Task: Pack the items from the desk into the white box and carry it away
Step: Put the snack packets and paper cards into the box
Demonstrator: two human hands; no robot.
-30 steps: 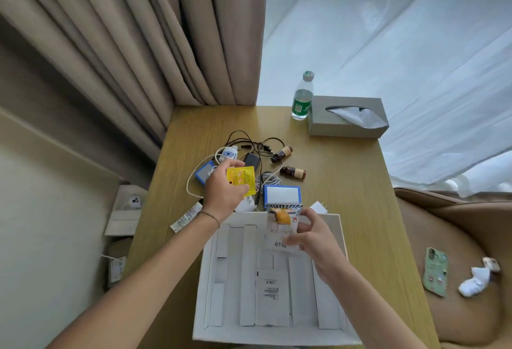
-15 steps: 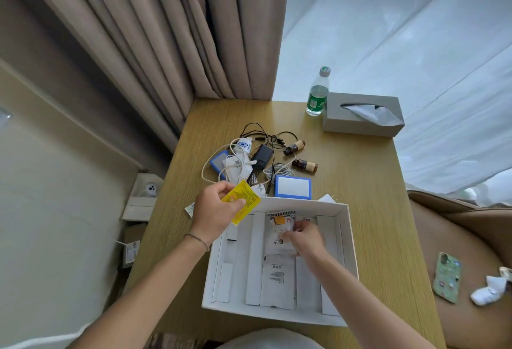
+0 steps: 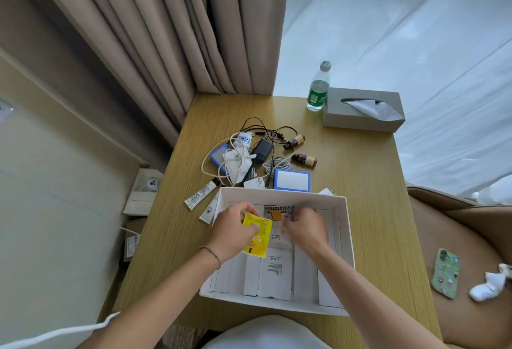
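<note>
Left hand (image 3: 231, 231), grip pinching the yellow sachet (image 3: 257, 235), has come down from above the tabletop (image 3: 360, 182) into the white box (image 3: 342, 226); right hand (image 3: 304, 228) presses a printed packet (image 3: 278, 220) flat inside — its grip unclear. Clutter remains unpacked.

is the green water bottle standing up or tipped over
Standing upright: the water bottle sits on its base at the desk's far edge beside the tissue box, cap up.

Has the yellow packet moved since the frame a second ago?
Yes. The yellow packet, held by the left hand, has come back from over the cable pile to inside the white box.
</note>
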